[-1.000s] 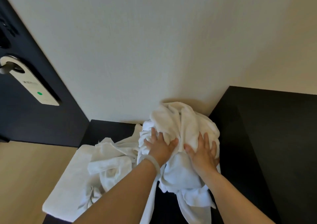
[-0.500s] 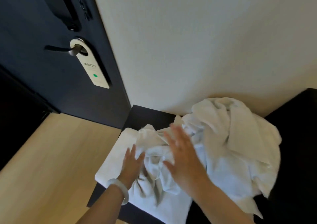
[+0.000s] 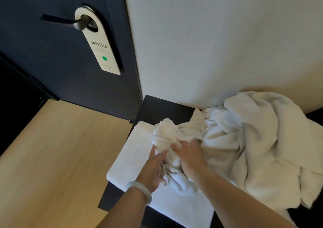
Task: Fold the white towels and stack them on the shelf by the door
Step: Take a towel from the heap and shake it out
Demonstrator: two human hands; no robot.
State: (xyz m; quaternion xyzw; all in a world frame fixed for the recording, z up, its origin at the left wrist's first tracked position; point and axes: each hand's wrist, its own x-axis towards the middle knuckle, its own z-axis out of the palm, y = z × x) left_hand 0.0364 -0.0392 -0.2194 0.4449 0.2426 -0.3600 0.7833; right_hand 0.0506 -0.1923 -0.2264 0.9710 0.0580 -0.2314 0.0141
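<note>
From the head view, a dark shelf (image 3: 162, 107) stands in the corner beside a dark door (image 3: 61, 81), against a pale wall (image 3: 209, 35). A flat folded towel (image 3: 131, 159) lies on the shelf's near left part. On top of it sits a small crumpled towel (image 3: 166, 135), bunched into a lump. The left hand (image 3: 153, 169), with a pale bracelet (image 3: 139, 189) at the wrist, grips the lump's left side, its fingers (image 3: 153, 151) closed on the cloth with the thumb. The right hand (image 3: 191, 158) lies on the lump's right side, its fingers (image 3: 175, 146) curled into the folds and holding them; both are slightly blurred. To the right, a large heap of white towels (image 3: 258, 140) is piled against the wall, touching the small one and spilling over the shelf's front edge. A paper hanger (image 3: 102, 51) with a green dot hangs from the door handle (image 3: 61, 20). Light wooden floor (image 3: 52, 157) lies to the left.
</note>
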